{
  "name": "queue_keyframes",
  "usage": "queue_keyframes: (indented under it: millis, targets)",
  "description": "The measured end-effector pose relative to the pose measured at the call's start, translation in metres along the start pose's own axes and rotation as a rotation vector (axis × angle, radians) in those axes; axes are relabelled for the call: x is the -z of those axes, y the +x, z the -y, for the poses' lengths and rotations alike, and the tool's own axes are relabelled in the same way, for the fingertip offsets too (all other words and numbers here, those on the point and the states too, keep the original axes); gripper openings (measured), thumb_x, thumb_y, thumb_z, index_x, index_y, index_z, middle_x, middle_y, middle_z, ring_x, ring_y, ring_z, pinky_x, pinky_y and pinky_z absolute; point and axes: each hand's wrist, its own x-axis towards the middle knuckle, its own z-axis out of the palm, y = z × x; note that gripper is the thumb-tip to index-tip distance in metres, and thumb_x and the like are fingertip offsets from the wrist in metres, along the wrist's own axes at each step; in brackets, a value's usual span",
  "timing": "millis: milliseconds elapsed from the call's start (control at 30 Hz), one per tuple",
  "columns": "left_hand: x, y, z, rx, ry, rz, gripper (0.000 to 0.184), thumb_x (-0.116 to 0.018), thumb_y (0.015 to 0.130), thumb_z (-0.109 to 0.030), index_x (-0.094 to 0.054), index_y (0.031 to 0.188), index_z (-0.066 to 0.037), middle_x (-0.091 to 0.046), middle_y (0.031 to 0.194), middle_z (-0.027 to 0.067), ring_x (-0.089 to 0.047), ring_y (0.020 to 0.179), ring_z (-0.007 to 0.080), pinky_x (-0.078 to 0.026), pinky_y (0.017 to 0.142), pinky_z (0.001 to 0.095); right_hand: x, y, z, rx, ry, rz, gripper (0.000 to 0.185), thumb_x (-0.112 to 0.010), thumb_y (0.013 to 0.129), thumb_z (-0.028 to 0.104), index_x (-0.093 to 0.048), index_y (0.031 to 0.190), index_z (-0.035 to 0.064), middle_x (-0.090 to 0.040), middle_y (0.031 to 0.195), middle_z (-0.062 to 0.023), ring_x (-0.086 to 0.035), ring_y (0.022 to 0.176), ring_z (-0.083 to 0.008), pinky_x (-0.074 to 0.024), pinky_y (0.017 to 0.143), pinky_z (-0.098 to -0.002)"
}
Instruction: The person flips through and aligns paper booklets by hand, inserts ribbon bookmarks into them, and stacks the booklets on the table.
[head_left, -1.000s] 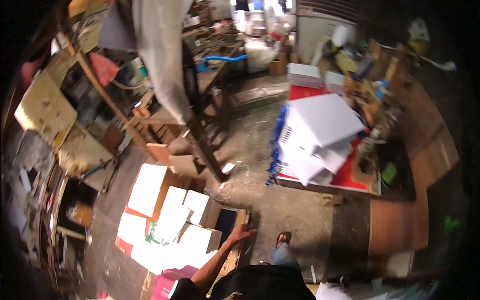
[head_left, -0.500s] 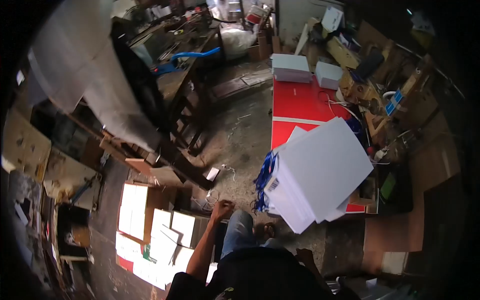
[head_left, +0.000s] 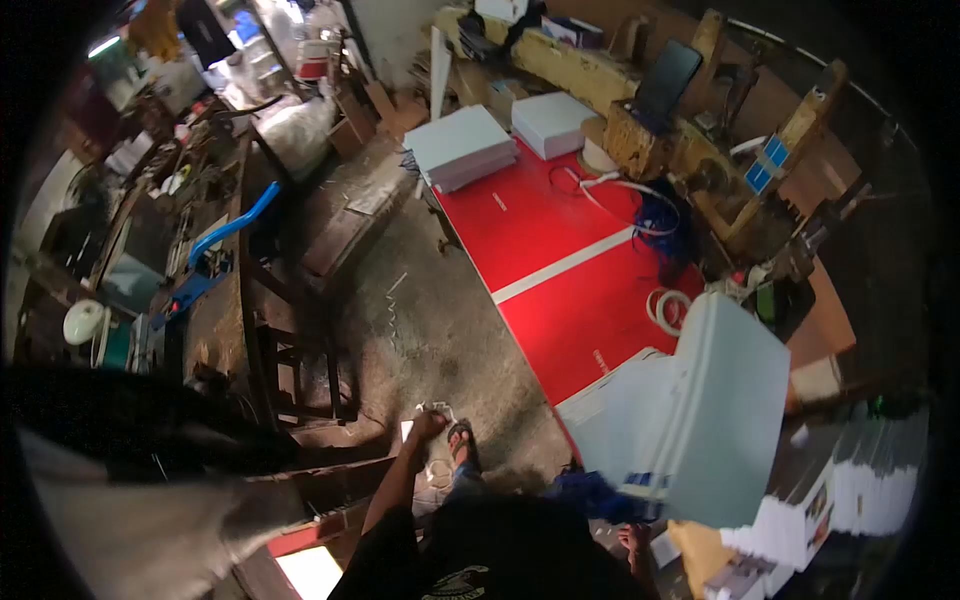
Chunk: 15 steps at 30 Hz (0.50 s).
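Observation:
My left hand [head_left: 428, 424] hangs low above the floor, its fingers curled in, with nothing visible in it. Beneath it, near my sandalled foot [head_left: 460, 440], lies a tangle of white cord [head_left: 438, 468]. My right hand [head_left: 634, 540] is at my side, its fingers loosely bent and slightly apart, holding nothing visible. Close above it, a bunch of blue straps [head_left: 606, 494] hangs by the table's near edge. Beside the straps rests a big stack of white sheets or boards [head_left: 735, 420], partly fanned out on the red table [head_left: 570, 320].
Two white stacks, one left [head_left: 462, 145] and one right [head_left: 552, 122], sit at the table's far end. Rolls of white band [head_left: 668, 310] lie on it. A wooden workbench [head_left: 235, 330] with a blue curved bar [head_left: 235, 225] stands left. Papers [head_left: 800, 530] lie at lower right.
My view has swung right, so the workbench and red table sit further left and lower. A sandalled foot now shows ahead of me. Both hands still hang low, away from the stacks.

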Motion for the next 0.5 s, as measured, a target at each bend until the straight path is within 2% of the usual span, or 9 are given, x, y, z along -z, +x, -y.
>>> queue_keyframes:
  millis: [33, 100, 233, 267, 367, 433, 500]
  targets:
    - [0.031, 0.003, -0.017, 0.112, -0.082, -0.038, 0.045, -0.070, 0.083, -0.042, -0.071, 0.096, 0.001, -0.071, 0.077, 0.0183, -0.070, 0.075, 0.0304, -0.053, 0.068, 0.0408, -0.015, -0.006, 0.022, -0.047, 0.038, 0.001, 0.028, -0.053, 0.094, 0.037, -0.053, 0.107, 0.0126, -0.057, 0.075, -0.0074, -0.058, 0.068, -0.0213, -0.0470, 0.059, -0.0389]
    - [0.085, 0.022, -0.019, 0.094, -0.257, 0.003, 0.050, -0.071, 0.083, -0.041, -0.068, 0.107, 0.003, -0.072, 0.081, 0.0152, -0.070, 0.077, 0.0265, -0.053, 0.069, 0.0367, -0.036, -0.008, 0.072, -0.098, 0.114, -0.004, 0.030, -0.053, 0.094, 0.038, -0.052, 0.111, 0.0130, -0.057, 0.077, -0.0070, -0.057, 0.070, -0.0207, -0.0472, 0.059, -0.0386]
    - [0.152, 0.101, -0.031, -0.047, -0.242, 0.069, 0.056, -0.071, 0.084, -0.043, -0.065, 0.110, 0.006, -0.072, 0.090, 0.0172, -0.070, 0.082, 0.0260, -0.054, 0.074, 0.0347, -0.056, 0.020, 0.167, -0.119, 0.257, -0.052, 0.035, -0.051, 0.095, 0.040, -0.049, 0.117, 0.0137, -0.057, 0.081, -0.0062, -0.057, 0.073, -0.0196, -0.0477, 0.061, -0.0378]
    - [0.166, 0.124, -0.036, -0.143, -0.241, 0.055, 0.057, -0.070, 0.086, -0.045, -0.064, 0.111, 0.005, -0.071, 0.095, 0.0197, -0.070, 0.089, 0.0264, -0.054, 0.078, 0.0362, -0.058, 0.028, 0.189, -0.119, 0.297, -0.071, 0.036, -0.050, 0.095, 0.041, -0.049, 0.119, 0.0139, -0.057, 0.082, -0.0060, -0.057, 0.073, -0.0193, -0.0478, 0.062, -0.0377]
    - [0.223, 0.148, -0.147, -0.248, -0.154, 0.032, 0.056, -0.068, 0.087, -0.048, -0.065, 0.112, 0.003, -0.071, 0.101, 0.0212, -0.069, 0.095, 0.0271, -0.054, 0.080, 0.0386, -0.055, 0.057, 0.250, -0.132, 0.413, -0.129, 0.040, -0.049, 0.096, 0.043, -0.047, 0.124, 0.0145, -0.057, 0.085, -0.0055, -0.056, 0.076, -0.0185, -0.0481, 0.063, -0.0371]
    - [0.247, 0.187, -0.189, -0.348, -0.144, 0.069, 0.053, -0.067, 0.089, -0.046, -0.064, 0.113, 0.001, -0.070, 0.103, 0.0206, -0.069, 0.096, 0.0275, -0.054, 0.081, 0.0402, -0.052, 0.080, 0.282, -0.144, 0.490, -0.162, 0.042, -0.048, 0.097, 0.044, -0.046, 0.127, 0.0148, -0.057, 0.087, -0.0051, -0.056, 0.077, -0.0179, -0.0483, 0.064, -0.0368]
    - [0.274, 0.207, -0.239, -0.553, -0.188, -0.065, 0.051, -0.068, 0.089, -0.042, -0.063, 0.116, 0.001, -0.070, 0.104, 0.0178, -0.069, 0.095, 0.0267, -0.054, 0.080, 0.0395, -0.045, 0.102, 0.307, -0.154, 0.564, -0.186, 0.045, -0.047, 0.097, 0.045, -0.044, 0.131, 0.0152, -0.057, 0.089, -0.0047, -0.056, 0.079, -0.0173, -0.0486, 0.064, -0.0364]
